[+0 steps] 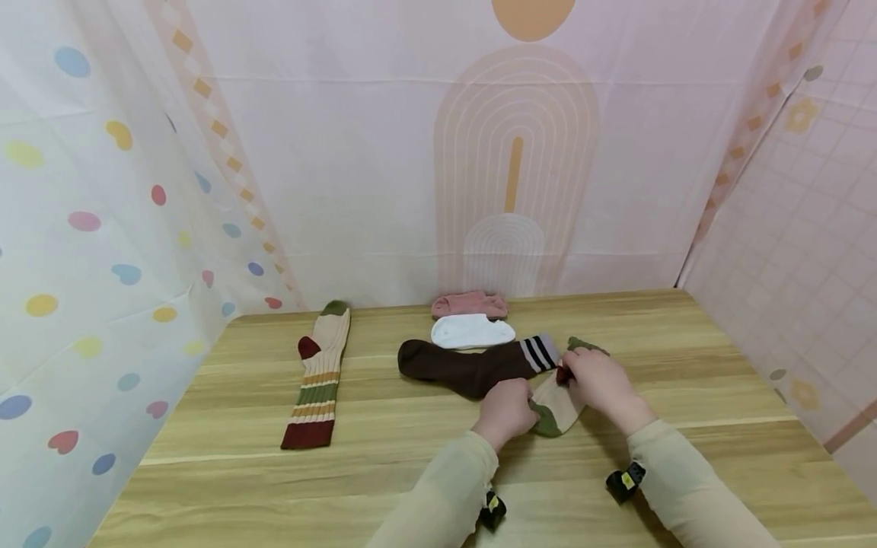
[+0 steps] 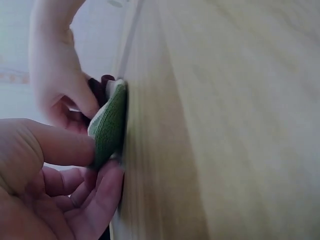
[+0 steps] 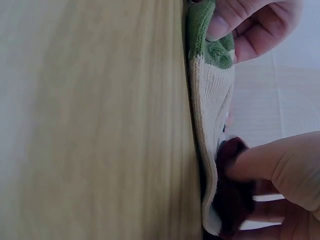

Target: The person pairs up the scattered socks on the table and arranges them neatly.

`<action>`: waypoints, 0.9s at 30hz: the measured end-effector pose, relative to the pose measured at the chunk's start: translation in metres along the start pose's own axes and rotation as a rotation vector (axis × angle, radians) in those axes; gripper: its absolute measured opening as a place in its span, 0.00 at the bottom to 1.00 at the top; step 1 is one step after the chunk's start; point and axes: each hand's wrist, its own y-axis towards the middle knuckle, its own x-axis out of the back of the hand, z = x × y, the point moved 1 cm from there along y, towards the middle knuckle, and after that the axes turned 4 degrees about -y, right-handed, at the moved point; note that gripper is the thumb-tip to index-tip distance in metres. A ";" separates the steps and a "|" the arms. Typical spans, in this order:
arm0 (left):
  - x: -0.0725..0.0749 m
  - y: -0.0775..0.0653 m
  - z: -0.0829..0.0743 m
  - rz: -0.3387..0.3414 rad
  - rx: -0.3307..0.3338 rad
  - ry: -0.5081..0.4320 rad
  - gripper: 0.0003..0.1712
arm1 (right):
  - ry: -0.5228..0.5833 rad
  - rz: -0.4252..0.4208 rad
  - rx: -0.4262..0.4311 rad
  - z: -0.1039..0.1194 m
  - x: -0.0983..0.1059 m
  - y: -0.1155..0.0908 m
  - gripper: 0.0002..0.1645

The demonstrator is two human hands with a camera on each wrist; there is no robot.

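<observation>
A cream sock (image 1: pixel 566 406) with a green toe and a dark red part lies low on the table between my hands. My left hand (image 1: pixel 505 412) pinches its green toe (image 2: pixel 111 122) between thumb and fingers. At the other end, my right hand (image 1: pixel 606 384) holds the dark red part (image 3: pixel 231 185), thumb on top. Another green bit of knit (image 1: pixel 588 346) shows beyond the right hand's fingers. Just behind the left hand lies a dark brown sock (image 1: pixel 473 368), its grey cuff with black stripes reaching toward the right hand.
A white ankle sock (image 1: pixel 471 332) and a pink ankle sock (image 1: pixel 470 304) lie behind the brown one. Farther left, a cream sock with striped leg (image 1: pixel 320 388) lies flat on the wooden table (image 1: pixel 226 487). Patterned curtains (image 1: pixel 356 152) stand behind and at both sides.
</observation>
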 end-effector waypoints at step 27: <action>-0.010 -0.004 0.009 -0.171 0.010 -0.715 0.07 | 0.127 -0.070 0.009 -0.012 -0.002 0.000 0.05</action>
